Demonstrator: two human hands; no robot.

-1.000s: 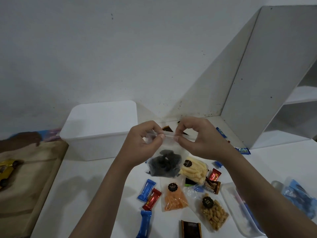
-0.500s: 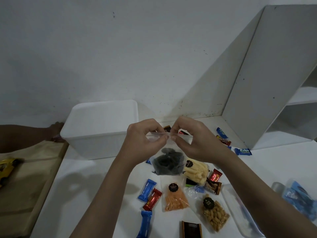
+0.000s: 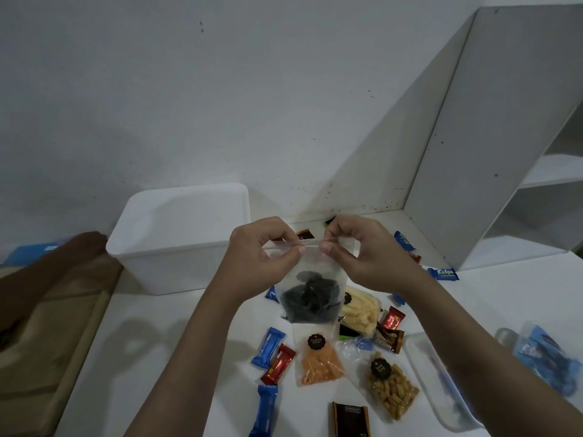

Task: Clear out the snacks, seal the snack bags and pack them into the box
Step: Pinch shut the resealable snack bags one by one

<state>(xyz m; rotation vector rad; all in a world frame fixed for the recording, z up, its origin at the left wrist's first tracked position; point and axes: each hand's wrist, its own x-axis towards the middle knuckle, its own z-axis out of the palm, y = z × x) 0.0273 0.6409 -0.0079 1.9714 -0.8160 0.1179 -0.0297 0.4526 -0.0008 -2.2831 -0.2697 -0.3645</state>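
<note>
A clear zip bag of dark snacks [image 3: 312, 298] hangs above the white table. My left hand [image 3: 262, 257] and my right hand [image 3: 356, 247] each pinch its top strip between thumb and forefinger, a small gap apart. The white box [image 3: 179, 234] stands behind on the left, beside my left hand. On the table below lie an orange snack bag [image 3: 320, 361], a pale stick snack bag [image 3: 361, 310] and a nut bag [image 3: 392, 389]. Blue [image 3: 268, 346], red [image 3: 279, 364] and brown [image 3: 350, 419] wrapped sweets lie around them.
A white shelf unit [image 3: 492, 146] stands at the right against the wall. A clear lid or tray [image 3: 441, 383] and a blue bag [image 3: 549, 357] lie at the right. Another person's arm [image 3: 44, 275] reaches over a tan mat at the left.
My hands have slid a little apart along the bag's top strip. The other person's arm at the left has moved closer, toward the box.
</note>
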